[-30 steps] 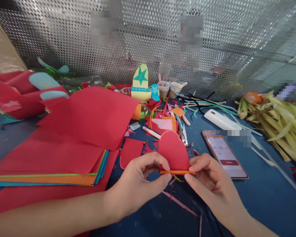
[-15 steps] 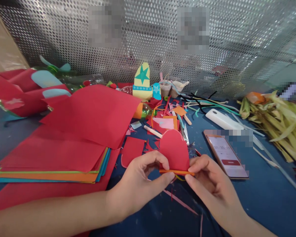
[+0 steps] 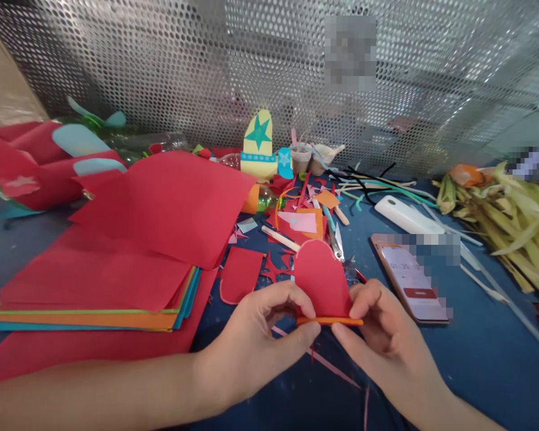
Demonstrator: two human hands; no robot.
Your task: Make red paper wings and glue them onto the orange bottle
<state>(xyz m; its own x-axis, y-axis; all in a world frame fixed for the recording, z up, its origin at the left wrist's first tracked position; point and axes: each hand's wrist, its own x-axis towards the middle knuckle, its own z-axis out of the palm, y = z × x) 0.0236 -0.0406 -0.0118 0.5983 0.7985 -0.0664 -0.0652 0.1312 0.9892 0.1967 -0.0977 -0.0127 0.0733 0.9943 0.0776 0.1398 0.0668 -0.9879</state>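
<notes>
A red paper piece with a rounded top (image 3: 321, 275) stands up between my hands, an orange strip (image 3: 341, 321) along its lower edge. My left hand (image 3: 269, 329) pinches the left end of that edge between thumb and fingers. At the right end, my right hand (image 3: 381, 335) closes on the same piece, its thumb under the orange strip. Another red rounded cutout (image 3: 241, 275) lies on the table just beyond my left hand. Scissors (image 3: 338, 242) rest behind the held piece, partly among the paper scraps.
Stacked coloured paper (image 3: 94, 269) fills the left side. A phone (image 3: 411, 278) and a white glue gun-like object (image 3: 406, 216) lie to the right, with dry corn husks (image 3: 498, 221) beyond. Behind the scraps stands a yellow paper piece with a star (image 3: 258, 137), before a perforated metal panel (image 3: 273, 60).
The red piece has moved slightly down and right in view and leans back a little. My right fingers have shifted inward along the orange strip.
</notes>
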